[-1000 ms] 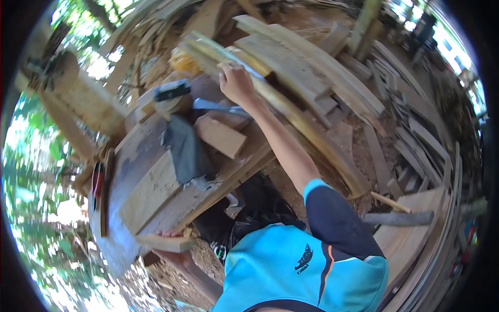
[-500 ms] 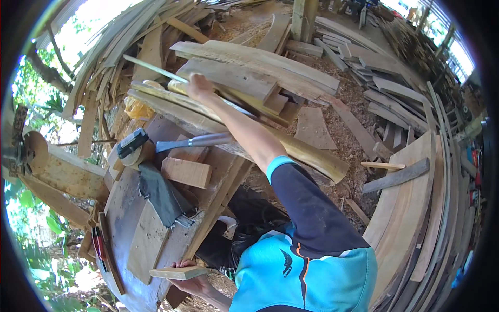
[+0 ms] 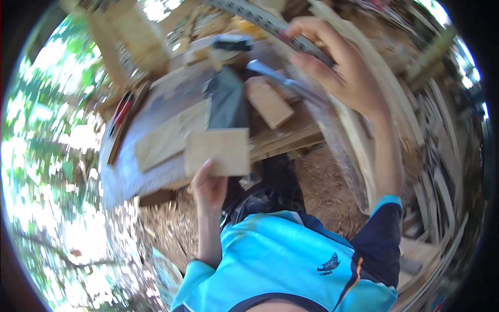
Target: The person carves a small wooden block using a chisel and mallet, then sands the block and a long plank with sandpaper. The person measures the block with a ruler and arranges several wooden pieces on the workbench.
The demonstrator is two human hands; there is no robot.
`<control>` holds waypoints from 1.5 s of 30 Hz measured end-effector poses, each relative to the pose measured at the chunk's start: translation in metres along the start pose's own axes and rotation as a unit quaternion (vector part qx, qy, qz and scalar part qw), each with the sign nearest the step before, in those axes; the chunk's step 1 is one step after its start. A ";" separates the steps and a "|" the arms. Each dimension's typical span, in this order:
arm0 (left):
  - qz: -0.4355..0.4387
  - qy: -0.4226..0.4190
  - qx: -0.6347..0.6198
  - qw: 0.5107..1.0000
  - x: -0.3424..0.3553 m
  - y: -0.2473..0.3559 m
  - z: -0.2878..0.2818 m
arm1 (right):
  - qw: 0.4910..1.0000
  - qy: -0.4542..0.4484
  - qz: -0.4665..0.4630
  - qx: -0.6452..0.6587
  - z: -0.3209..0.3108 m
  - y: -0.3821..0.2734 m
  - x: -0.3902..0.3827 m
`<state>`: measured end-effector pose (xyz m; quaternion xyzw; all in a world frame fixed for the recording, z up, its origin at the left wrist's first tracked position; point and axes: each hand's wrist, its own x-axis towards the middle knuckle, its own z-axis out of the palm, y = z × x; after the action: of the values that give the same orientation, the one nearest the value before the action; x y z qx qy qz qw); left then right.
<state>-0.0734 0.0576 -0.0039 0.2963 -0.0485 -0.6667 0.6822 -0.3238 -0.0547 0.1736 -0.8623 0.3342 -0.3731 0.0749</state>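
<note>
My left hand [image 3: 209, 187] grips a small rectangular wooden board [image 3: 221, 152] by its near edge, thumb on the upper face. The board is raised over the near edge of the workbench. Up at the right, my right hand [image 3: 345, 67] holds a long metal ruler [image 3: 254, 16] between thumb and fingers; it slants away to the upper left, and its far end is cut off by the frame's edge. Below that hand lies a chisel [image 3: 283, 80] with a bluish blade, beside a thick wooden block [image 3: 267, 102]. A dark grey cloth [image 3: 228, 99] lies behind the board.
The workbench [image 3: 122, 179] also bears a flat plank [image 3: 169, 136], a black object [image 3: 232, 43] at the back and a red-and-black tool [image 3: 121, 113] on its left side. Long timber [image 3: 358, 151] runs along the right. Wood scraps pile up farther right.
My right hand has lifted the ruler off the timber stack, closer to me. My left hand has raised the board and turned its broad face up. The view has swung left.
</note>
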 end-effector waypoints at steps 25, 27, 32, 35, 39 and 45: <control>0.107 0.011 -0.075 0.991 -0.011 0.020 0.025 | 0.982 -0.157 0.083 -0.071 0.063 -0.028 -0.069; 0.107 -0.019 -0.070 0.992 -0.010 0.025 0.016 | 0.993 -0.053 0.041 -0.100 0.044 -0.027 -0.051; 0.130 -0.003 -0.065 0.989 -0.004 0.028 -0.001 | 0.952 0.169 0.234 -0.099 -0.081 0.018 0.040; 0.143 0.004 -0.062 0.988 -0.002 0.026 -0.003 | 0.945 0.231 0.210 0.093 -0.115 0.049 0.050; 0.107 -0.092 -0.123 0.982 0.001 0.019 -0.009 | 0.852 0.206 0.182 0.445 -0.123 0.085 0.045; 0.101 -0.185 -0.184 0.960 -0.007 0.005 -0.014 | 0.724 0.235 0.222 0.610 0.061 0.010 -0.048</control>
<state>-0.0633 0.0684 -0.0113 0.0305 -0.0795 -0.6352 0.7677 -0.3106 -0.0391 0.0978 -0.4163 0.2233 -0.6600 0.5842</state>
